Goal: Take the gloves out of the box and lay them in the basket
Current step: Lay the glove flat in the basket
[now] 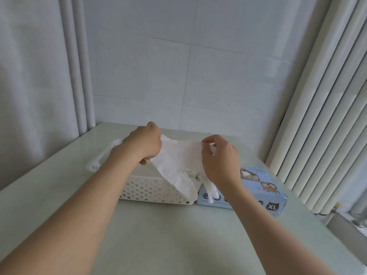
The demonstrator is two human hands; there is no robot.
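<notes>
Pale table (178, 235) bears the basket (151, 190); tiled wall (158, 66) behind it, blinds (327, 116) to its right. Above it, left hand (144, 143) and right hand (220, 159) grip a glove (178, 161).

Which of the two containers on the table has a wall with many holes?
The white basket, standing to the left of the blue box. Its wall is perforated; the box has closed printed sides with an XL mark.

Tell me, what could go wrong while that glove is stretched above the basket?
The glove, pinched by the left hand and right hand, hangs partly in front of the box, past the basket, so it might land half outside. Pulled taut, the thin material could perhaps tear or slip free.
</notes>
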